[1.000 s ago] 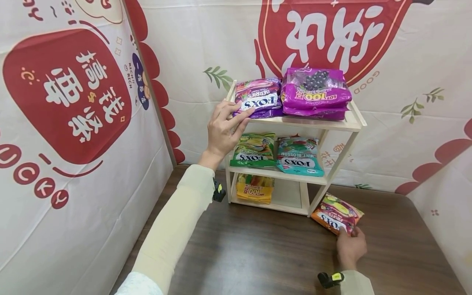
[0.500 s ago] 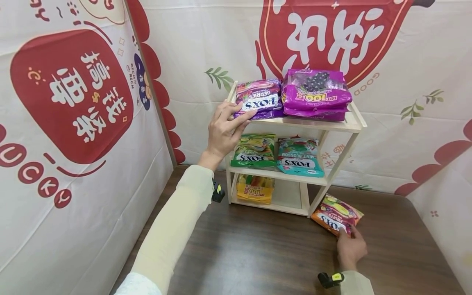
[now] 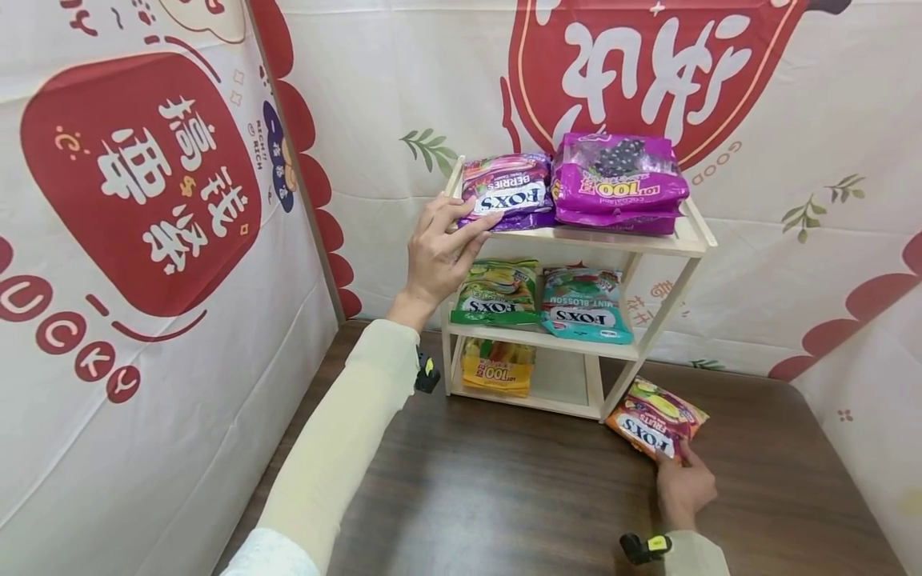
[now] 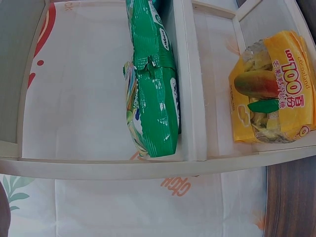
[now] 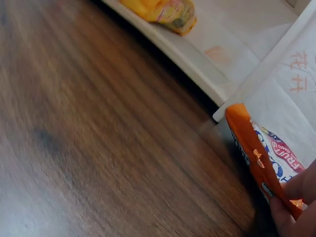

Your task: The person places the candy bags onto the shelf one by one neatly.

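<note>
My left hand (image 3: pixel 437 252) reaches up to the top shelf's left front corner, its fingers resting on a purple FOX'S Berries candy bag (image 3: pixel 507 188). Whether it also touches the shelf edge is hard to tell. Low on the right, my right hand (image 3: pixel 684 484) pinches the near edge of an orange and red FOX'S Fruits candy bag (image 3: pixel 659 416). Thumb and finger show on that bag's orange edge (image 5: pixel 247 143) in the right wrist view. The bag lies tilted by the right front leg of a pale three-tier shelf rack (image 3: pixel 663 308).
A magenta candy bag (image 3: pixel 619 188) shares the top shelf. Green (image 3: pixel 497 292) and teal (image 3: pixel 585 304) FOX'S bags lean on the middle shelf. On the bottom one sits a yellow mango candy bag (image 4: pixel 271 89). Printed cloth (image 3: pixel 360 160) surrounds the brown table (image 3: pixel 461 488).
Both hands stay almost where they were. The Fruits bag has barely shifted, still beside the rack's leg. The head view moves only slightly.
</note>
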The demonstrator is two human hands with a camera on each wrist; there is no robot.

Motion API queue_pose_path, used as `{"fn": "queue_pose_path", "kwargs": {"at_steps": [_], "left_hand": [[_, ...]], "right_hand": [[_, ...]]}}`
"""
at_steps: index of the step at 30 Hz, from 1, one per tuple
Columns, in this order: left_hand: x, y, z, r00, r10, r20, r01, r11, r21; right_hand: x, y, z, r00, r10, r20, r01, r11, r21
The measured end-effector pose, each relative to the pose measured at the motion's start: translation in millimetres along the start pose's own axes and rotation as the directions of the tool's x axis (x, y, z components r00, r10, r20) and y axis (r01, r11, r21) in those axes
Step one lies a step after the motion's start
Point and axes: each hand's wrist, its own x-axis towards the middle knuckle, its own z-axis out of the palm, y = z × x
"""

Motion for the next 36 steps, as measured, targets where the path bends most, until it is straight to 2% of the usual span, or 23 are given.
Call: {"fn": "queue_pose_path", "kwargs": {"at_steps": [4,9,16,19,22,29,36], "left_hand": [[-0.1,0.8,1.4,1.000,-0.003,-0.006,0.003,1.000,-0.004],[0.3,2.0,3.2,1.000,0.000,-0.002,0.000,1.000,-0.011],[2.5,1.8,4.1,1.000,0.014,-0.018,-0.014,1.000,-0.015],[3.4,1.9,4.1,1.000,0.014,-0.014,-0.014,1.000,-0.014],[3.4,1.9,3.5,1.000,0.003,-0.008,-0.003,1.000,-0.010],[2.2,1.6,1.3,1.000,-0.005,0.004,0.005,1.000,0.000],[0.8,0.8,0.7,1.000,0.003,-0.014,-0.003,1.000,-0.008]], "right_hand": [[-2.5,2,1,1.000,0.015,0.011,-0.015,1.000,-0.007],[-9.9,8,3,1.000,0.012,-0.018,-0.012,0.999,-0.035],[-32.8,18,0,0.994,-0.090,-0.065,0.083,0.992,-0.095],[-42.6,22,-1,0.991,-0.118,-0.056,0.111,0.988,-0.111],[-50.6,25,-2,0.993,-0.113,-0.034,0.107,0.985,-0.134],[-66.6,30,0,0.993,-0.115,-0.023,0.112,0.989,-0.098],[-82.1,38,1,0.993,-0.117,-0.012,0.115,0.989,-0.097]]}}
